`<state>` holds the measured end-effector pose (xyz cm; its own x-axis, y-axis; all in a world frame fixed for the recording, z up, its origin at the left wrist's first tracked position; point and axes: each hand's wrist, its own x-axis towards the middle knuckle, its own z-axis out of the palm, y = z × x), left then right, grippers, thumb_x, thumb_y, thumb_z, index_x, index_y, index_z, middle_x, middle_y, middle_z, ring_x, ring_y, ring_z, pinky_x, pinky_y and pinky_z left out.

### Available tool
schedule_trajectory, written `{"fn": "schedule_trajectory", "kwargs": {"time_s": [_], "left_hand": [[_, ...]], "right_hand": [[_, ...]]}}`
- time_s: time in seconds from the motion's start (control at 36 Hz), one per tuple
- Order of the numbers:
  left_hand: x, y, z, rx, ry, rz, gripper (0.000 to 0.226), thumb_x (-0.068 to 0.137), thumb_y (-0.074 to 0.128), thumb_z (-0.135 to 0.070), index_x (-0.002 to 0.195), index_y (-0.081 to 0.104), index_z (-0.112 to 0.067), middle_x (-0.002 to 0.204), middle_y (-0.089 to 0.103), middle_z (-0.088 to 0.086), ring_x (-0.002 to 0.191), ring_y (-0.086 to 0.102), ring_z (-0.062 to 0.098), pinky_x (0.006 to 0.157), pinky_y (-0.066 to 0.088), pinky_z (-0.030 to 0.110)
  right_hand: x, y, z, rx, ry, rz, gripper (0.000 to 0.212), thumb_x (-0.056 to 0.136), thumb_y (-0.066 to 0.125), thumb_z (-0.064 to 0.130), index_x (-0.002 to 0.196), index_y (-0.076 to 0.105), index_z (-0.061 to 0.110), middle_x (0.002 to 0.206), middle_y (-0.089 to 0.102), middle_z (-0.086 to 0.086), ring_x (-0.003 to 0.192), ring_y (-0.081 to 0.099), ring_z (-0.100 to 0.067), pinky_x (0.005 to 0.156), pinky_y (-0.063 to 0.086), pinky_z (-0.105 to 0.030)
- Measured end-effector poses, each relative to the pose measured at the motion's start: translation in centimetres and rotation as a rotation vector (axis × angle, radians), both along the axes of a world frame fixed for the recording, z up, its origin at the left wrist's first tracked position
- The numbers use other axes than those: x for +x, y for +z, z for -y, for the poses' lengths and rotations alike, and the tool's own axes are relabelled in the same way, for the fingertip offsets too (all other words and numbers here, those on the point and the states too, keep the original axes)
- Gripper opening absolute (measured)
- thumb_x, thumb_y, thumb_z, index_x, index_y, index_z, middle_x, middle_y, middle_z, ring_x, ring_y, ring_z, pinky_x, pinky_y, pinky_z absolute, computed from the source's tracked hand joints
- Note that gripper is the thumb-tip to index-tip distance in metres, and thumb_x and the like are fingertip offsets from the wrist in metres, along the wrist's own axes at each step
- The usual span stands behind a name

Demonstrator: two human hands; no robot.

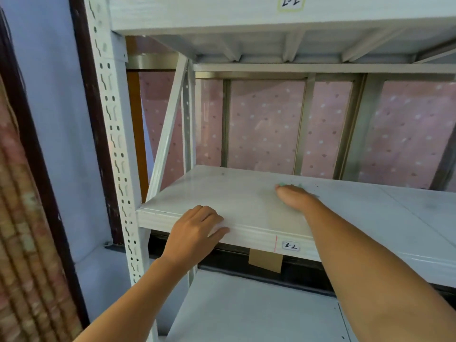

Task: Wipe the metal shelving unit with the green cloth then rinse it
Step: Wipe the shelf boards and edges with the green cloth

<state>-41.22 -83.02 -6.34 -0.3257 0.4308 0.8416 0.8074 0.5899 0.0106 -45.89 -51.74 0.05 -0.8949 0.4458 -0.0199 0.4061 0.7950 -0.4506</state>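
Note:
The white metal shelving unit fills the view, with its middle shelf labelled 3-2 in front of me. My right hand reaches deep onto that shelf and presses the green cloth flat against the surface; only small green edges of the cloth show past the fingers. My left hand rests on the shelf's front lip, fingers curled over the edge and thumb on the face of the beam, holding nothing else.
A perforated white upright stands at the left with a diagonal brace behind it. The upper shelf labelled 2-2 hangs overhead. A lower shelf lies below. Pink dotted panels back the unit. A woven roll leans far left.

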Motion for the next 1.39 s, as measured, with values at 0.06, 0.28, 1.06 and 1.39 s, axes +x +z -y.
{"fn": "schedule_trajectory", "kwargs": {"time_s": [0.06, 0.28, 1.06, 1.39], "left_hand": [[-0.6, 0.1, 1.1, -0.010, 0.003, -0.003, 0.032, 0.092, 0.063, -0.044, 0.095, 0.075, -0.015, 0.094, 0.068, -0.003, 0.085, 0.061, 0.016, 0.074, 0.052, 0.029], [-3.1, 0.1, 4.2, 0.000, -0.051, -0.010, 0.032, 0.089, 0.068, -0.044, 0.093, 0.075, -0.014, 0.092, 0.068, -0.003, 0.082, 0.062, 0.017, 0.072, 0.052, 0.029], [-6.5, 0.7, 10.2, -0.070, -0.144, -0.057, 0.017, 0.094, 0.062, -0.026, 0.087, 0.073, -0.015, 0.076, 0.060, -0.002, 0.066, 0.054, 0.019, 0.057, 0.047, 0.033], [-6.2, 1.3, 10.1, 0.002, -0.193, -0.052, 0.021, 0.093, 0.059, -0.018, 0.075, 0.069, -0.015, 0.066, 0.052, -0.002, 0.058, 0.043, 0.016, 0.051, 0.034, 0.026]], "right_hand": [[-0.8, 0.1, 1.5, 0.010, 0.000, 0.011, 0.072, 0.098, 0.020, 0.056, 0.154, 0.028, 0.012, 0.161, 0.023, -0.013, 0.146, 0.026, -0.032, 0.119, 0.021, -0.047], [-3.4, 0.1, 5.8, 0.013, 0.009, 0.024, 0.071, 0.100, 0.021, 0.055, 0.156, 0.022, 0.012, 0.163, 0.017, -0.011, 0.148, 0.021, -0.030, 0.120, 0.017, -0.043], [-11.9, 1.5, 25.0, -0.004, 0.064, 0.063, 0.045, 0.103, 0.020, 0.018, 0.133, 0.050, 0.003, 0.136, 0.052, -0.016, 0.123, 0.049, -0.033, 0.105, 0.033, -0.049], [-14.8, 1.7, 28.0, -0.172, 0.224, -0.006, 0.042, 0.103, 0.031, 0.028, 0.115, 0.061, 0.001, 0.114, 0.065, -0.016, 0.099, 0.062, -0.027, 0.095, 0.051, -0.038]]}}
